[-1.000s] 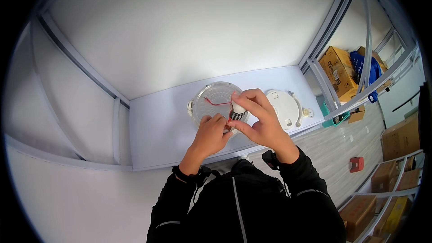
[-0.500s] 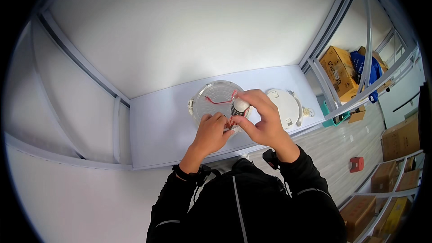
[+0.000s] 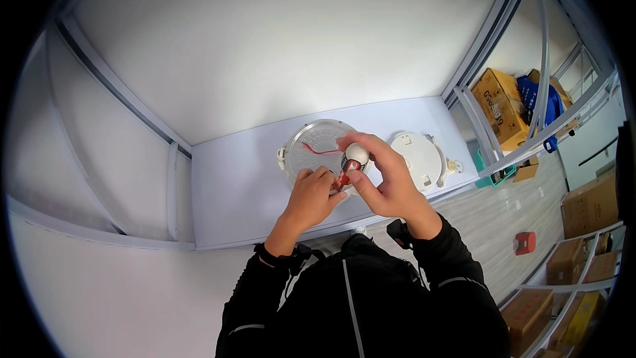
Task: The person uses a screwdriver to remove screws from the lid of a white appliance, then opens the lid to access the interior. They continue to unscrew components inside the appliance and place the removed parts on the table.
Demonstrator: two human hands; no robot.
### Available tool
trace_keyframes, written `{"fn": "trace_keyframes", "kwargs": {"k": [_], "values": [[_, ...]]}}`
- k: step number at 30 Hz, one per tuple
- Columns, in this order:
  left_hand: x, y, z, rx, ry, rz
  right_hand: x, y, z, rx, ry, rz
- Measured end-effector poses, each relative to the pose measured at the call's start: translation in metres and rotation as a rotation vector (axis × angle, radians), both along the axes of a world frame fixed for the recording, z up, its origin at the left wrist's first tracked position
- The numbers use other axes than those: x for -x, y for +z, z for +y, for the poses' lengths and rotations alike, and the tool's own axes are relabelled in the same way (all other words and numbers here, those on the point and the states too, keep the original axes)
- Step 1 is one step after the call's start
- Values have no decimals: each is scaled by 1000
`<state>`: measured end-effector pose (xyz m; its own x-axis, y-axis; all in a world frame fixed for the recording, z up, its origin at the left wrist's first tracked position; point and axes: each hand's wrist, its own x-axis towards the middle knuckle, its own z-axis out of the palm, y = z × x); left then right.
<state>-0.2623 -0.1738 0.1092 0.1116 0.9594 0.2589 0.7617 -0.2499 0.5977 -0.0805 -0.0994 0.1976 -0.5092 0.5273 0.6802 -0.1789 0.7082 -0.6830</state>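
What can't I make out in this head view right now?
Head view:
What the left hand pinches: hidden by that hand's own fingers.
The lower end of the small bottle: lost among both hands' fingers.
Part of the near rim of the round dish: behind the left hand and right hand.
Contents of the green basket: too small.
Lowest box: cut off by the lower edge.

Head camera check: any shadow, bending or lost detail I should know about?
Head view, mid-picture: soft shadow on the wall just above the table; head view, lower left: the rail bows, fisheye bending; head view, centre: around the bottle, between left hand and right hand, fine detail is too small to make out.
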Motion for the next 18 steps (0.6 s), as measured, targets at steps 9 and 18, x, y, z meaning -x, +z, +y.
{"fn": "trace_keyframes", "kwargs": {"k": [9,18], "values": [[1,0,0,16,9,28,-7,-1,1,-10,-65,-76],[3,-11,1,-42,9,35,-8,3,2,-140,2,-150]]}}
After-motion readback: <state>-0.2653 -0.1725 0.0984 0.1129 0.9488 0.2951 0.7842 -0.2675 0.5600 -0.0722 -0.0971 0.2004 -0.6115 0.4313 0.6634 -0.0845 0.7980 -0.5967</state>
